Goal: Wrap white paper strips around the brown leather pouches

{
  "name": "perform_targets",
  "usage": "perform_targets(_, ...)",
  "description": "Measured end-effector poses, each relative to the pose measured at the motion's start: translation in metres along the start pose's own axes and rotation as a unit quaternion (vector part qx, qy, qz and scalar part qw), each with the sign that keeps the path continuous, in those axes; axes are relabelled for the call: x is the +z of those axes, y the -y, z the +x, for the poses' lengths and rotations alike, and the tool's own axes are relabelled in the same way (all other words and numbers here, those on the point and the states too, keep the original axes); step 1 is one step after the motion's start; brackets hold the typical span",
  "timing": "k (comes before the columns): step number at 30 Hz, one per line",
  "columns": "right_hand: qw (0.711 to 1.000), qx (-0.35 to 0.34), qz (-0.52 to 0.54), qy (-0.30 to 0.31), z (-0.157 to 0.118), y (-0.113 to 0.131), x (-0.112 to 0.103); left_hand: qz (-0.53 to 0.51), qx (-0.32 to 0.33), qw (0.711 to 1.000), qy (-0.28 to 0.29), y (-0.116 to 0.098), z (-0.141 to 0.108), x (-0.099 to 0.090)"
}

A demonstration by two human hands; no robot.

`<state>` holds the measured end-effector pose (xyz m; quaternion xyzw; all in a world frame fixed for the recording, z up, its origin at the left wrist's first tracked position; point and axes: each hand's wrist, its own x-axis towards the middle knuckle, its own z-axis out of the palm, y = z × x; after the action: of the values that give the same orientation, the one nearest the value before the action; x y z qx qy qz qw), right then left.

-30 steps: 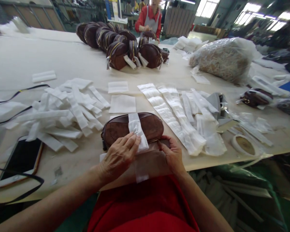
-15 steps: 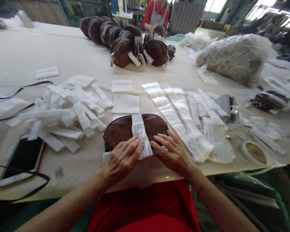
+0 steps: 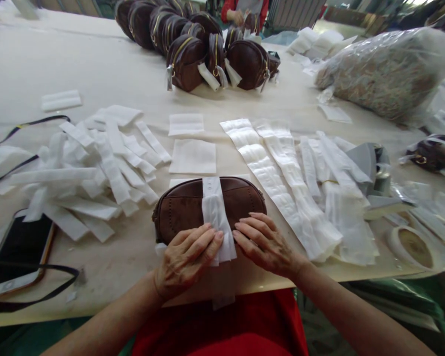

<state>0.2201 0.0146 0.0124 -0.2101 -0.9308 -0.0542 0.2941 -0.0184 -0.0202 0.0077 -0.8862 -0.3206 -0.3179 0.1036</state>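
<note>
A small dark brown zip bag (image 3: 183, 210) lies flat on the table in front of me. Down its middle runs a white padding strip (image 3: 213, 200), whose lower end passes over the bag's near edge. My left hand (image 3: 187, 257) rests on the near left part of the bag, its stretched fingers lying on the strip. My right hand (image 3: 269, 244) lies over the near right part, fingers extended and fingertips close to the strip's right side. Both hands are open; neither thumb shows clearly.
White strips (image 3: 107, 168) lie heaped on the left, near a phone (image 3: 18, 247). Longer padded strips (image 3: 270, 173), a grey tape dispenser (image 3: 363, 163) and a tape roll (image 3: 410, 247) are on the right. Finished-looking bags (image 3: 187, 62) stand behind, before a co-worker (image 3: 241, 12). A filled plastic bag (image 3: 389, 74) sits far right.
The view has tilted down and come slightly closer. My hands stay on the bag; the right fingers have drawn a little nearer together. The strip's lower end shows more.
</note>
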Motion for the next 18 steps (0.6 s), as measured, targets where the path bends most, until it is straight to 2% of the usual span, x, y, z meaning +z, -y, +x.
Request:
perform_targets(4, 0.999, -0.011, -0.04, -0.004, 0.002, 0.006, -0.001, -0.012, -0.02, 1.0, 0.013, 0.0, 0.003, -0.004)
perform_targets(8, 0.997, -0.037, -0.069, -0.009, 0.005, 0.004, 0.003, 0.001, -0.013, 1.0, 0.025, 0.0, 0.005, -0.004)
perform_targets(13, 0.991, -0.098, -0.085, -0.04, 0.008, -0.013, 0.014, 0.027, 0.01, 1.0, 0.007, 0.004, 0.001, 0.004)
perform_targets(18, 0.99, -0.128, -0.051, -0.007, 0.002, -0.028, 0.013, 0.037, 0.025, 0.999, 0.016, 0.005, 0.0, 0.008)
